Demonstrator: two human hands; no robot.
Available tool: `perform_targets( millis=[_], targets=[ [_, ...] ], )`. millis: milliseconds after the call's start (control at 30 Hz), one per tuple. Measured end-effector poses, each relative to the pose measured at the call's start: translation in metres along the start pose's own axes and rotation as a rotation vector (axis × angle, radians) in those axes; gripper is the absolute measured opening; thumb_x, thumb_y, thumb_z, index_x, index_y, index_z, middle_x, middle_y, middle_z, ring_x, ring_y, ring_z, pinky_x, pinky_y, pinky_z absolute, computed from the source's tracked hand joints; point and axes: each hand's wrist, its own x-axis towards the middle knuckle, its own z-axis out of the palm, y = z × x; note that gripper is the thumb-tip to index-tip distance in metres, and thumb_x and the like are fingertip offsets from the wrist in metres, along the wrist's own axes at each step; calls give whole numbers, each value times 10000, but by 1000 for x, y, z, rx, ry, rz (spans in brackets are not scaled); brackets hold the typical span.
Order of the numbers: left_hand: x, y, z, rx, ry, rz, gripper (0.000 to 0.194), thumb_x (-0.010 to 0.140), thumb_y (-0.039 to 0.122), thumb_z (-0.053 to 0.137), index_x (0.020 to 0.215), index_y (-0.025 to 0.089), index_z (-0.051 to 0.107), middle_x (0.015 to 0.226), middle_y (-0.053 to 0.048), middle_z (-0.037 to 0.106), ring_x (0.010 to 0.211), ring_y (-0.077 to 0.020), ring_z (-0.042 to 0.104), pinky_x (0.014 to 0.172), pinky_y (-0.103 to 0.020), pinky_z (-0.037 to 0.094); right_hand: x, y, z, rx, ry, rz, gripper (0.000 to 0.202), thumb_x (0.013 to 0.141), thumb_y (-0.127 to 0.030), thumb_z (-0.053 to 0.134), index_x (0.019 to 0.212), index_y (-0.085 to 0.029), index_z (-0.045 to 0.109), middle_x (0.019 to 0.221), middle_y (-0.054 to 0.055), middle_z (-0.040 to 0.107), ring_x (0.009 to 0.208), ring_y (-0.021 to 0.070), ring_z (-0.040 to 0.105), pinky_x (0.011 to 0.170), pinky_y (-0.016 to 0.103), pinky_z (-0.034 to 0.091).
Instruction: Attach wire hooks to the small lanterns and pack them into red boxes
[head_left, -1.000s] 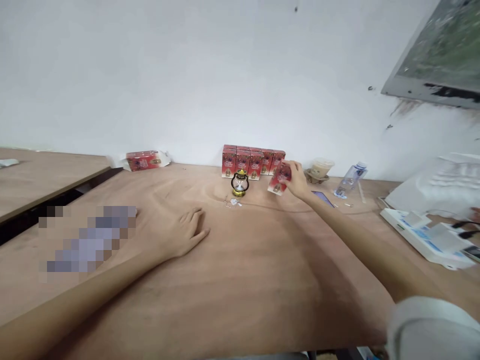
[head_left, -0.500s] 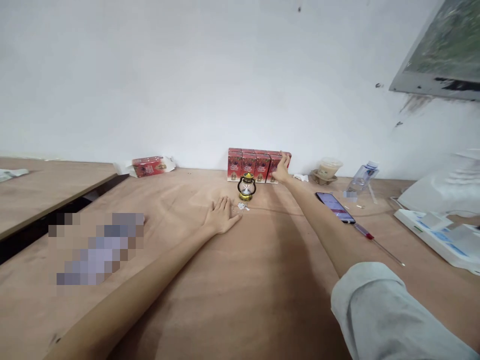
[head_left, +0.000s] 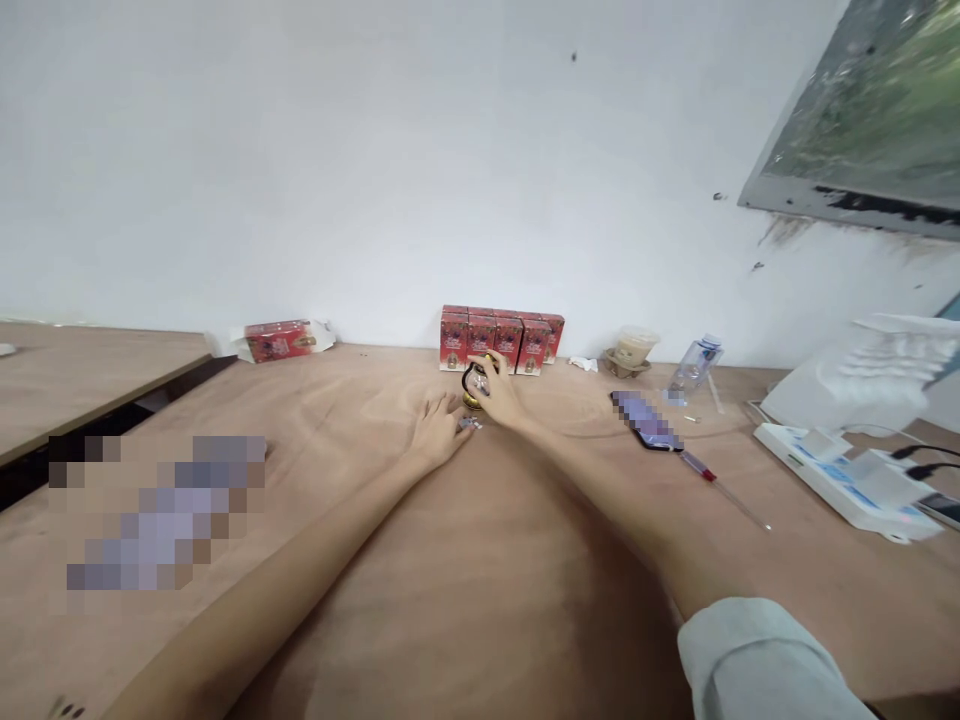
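Note:
My right hand has its fingers wrapped around the side and top of a small black and gold lantern, which stands upright on the wooden table. The hand covers part of its clear middle. My left hand lies flat on the tabletop, fingers stretched out, just left of the lantern. By its thumb are several small white bits, too small to name. Behind the lantern, red printed boxes stand upright in rows against the wall.
An opened red box lies at the back left. On the right are a lidded drink cup, a clear bottle, a phone, a screwdriver and a white power strip. A blurred patch covers something at left.
My right hand has left the rightmost red box and come toward me and left onto the lantern. My left hand stays flat in place. The view has shifted slightly.

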Motion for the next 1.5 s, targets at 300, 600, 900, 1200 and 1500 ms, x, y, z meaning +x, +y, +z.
perform_targets(
  millis=[300,600,900,1200,1500],
  targets=[
    [0,-3,2,-103,95,30,220,842,328,538,994,207,641,1207,-108,555,1162,-283,479,999,-464,342,-28,29,-5,566,571,548,553,738,-438,560,1214,-217,384,1240,104,484,1087,212,538,871,406,502],
    [1,-8,0,-313,150,119,222,897,338,469,894,186,631,883,-41,669,844,-185,601,796,-321,446,-55,15,-9,832,458,638,455,698,-521,630,1033,-243,497,1030,25,602,865,177,622,569,279,561],
    [0,-8,3,-389,141,211,260,891,350,456,861,203,668,827,-21,675,746,-158,598,704,-265,450,-61,8,-11,927,506,661,341,708,-494,633,912,-243,527,894,-13,630,817,159,613,525,237,540],
    [5,-13,5,-352,248,27,205,774,358,568,794,226,723,976,-67,627,1015,-259,516,934,-438,393,-60,14,-11,945,566,696,253,809,-458,511,940,-246,556,919,-13,670,774,140,626,491,197,481],
    [19,-22,6,-392,145,-168,141,691,375,688,778,282,748,1152,-47,643,1141,-352,489,965,-592,331,-58,11,-15,1016,515,706,252,842,-391,488,964,-220,628,920,20,700,750,147,632,562,247,512]
  ],
)
